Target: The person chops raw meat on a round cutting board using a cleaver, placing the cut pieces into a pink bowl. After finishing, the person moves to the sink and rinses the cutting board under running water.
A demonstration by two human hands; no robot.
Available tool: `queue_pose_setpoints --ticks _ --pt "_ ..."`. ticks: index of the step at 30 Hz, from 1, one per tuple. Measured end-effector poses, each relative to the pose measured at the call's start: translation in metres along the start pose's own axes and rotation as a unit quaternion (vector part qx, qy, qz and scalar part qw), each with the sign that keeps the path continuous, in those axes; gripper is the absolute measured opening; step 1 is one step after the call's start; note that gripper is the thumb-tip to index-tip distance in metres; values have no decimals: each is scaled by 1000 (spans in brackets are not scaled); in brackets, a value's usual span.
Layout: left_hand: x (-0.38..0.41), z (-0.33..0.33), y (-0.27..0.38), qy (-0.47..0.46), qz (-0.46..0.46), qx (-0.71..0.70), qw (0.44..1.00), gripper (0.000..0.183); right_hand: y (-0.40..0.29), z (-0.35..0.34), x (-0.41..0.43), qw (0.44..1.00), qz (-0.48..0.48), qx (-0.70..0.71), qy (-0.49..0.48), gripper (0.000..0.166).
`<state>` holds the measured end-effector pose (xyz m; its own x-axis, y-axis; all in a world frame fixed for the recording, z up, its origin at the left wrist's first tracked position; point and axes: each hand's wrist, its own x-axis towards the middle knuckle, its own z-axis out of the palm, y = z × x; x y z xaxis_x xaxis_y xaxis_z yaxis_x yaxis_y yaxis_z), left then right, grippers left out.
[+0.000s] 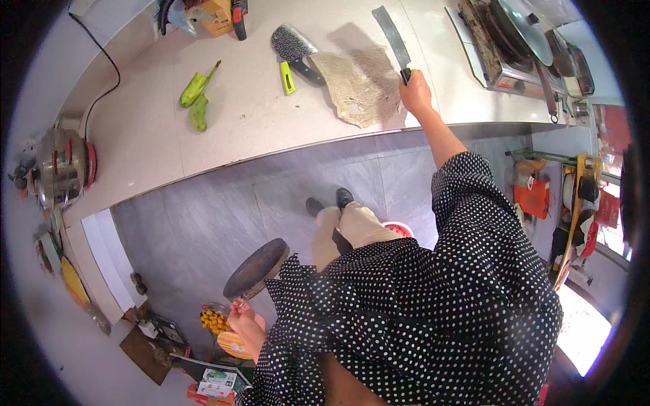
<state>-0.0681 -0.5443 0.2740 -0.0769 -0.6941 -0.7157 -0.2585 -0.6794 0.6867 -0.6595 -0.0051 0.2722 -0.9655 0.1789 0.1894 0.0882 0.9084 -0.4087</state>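
Observation:
My right hand (417, 94) is closed on the black handle of a long-bladed knife (392, 38), its blade over the counter and pointing away from me. Just left of it lies a beige cloth (358, 86). A cleaver (293, 44) with a speckled blade rests with its black handle beside the cloth, and a yellow-green peeler or small cutter (287, 79) lies near that handle. Low at the left, my left hand (241, 313) grips the rim or handle area of a dark round pan (256, 269), held above the floor. Two green vegetable pieces (196, 94) sit further left on the counter.
A gas stove (513, 76) with a lidded pan stands at the right end of the counter (228, 132). A steel pot (63, 165) is at the far left. Below are a bowl of orange fruit (214, 320), a round wooden board (234, 345) and a red-and-white tub (398, 228).

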Motion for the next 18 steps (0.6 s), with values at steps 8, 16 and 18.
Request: queue_pose_setpoints --ticks 8,16,18 --pt "79 -15 18 140 -110 -284 942 16 -25 -27 -64 992 -11 -12 -124 37" --pt "-54 78 52 -4 105 106 989 12 -41 -25 -75 986 5 -25 -167 39" --pt "-80 90 54 1 154 180 972 12 -35 -21 -73 988 -7 -36 -149 37"
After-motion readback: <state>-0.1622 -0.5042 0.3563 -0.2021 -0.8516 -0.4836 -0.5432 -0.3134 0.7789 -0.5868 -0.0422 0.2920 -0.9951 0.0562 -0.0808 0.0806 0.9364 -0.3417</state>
